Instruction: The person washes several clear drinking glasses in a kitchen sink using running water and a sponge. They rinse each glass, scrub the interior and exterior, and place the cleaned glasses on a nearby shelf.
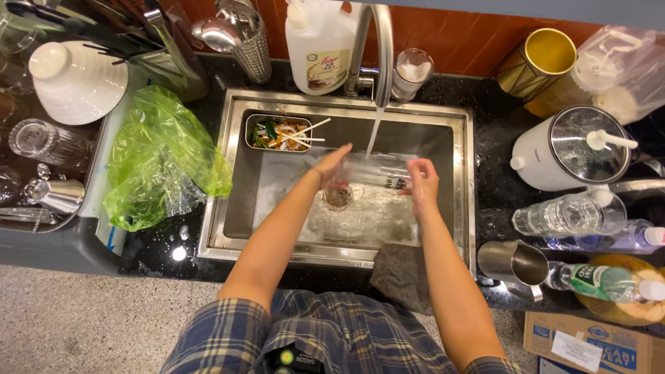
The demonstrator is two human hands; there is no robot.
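Observation:
Over the steel sink (234, 201) I hold a clear glass (377, 174) sideways between both hands. My left hand (332, 167) presses on its left end with the fingers stretched out. My right hand (422, 183) grips the right end. A thin stream of water (374, 131) falls from the curved faucet (379, 41) onto the glass. The drain (338, 197) lies just below my left hand, and the sink floor is wet.
A small steel basket of food scraps (280, 133) hangs at the sink's back left. A green plastic bag (159, 159) lies to the left, and a grey cloth (402, 277) drapes the front rim. A white pot (568, 149), plastic bottles (575, 215) and a steel pitcher (512, 263) crowd the right counter. A soap bottle (318, 45) stands behind.

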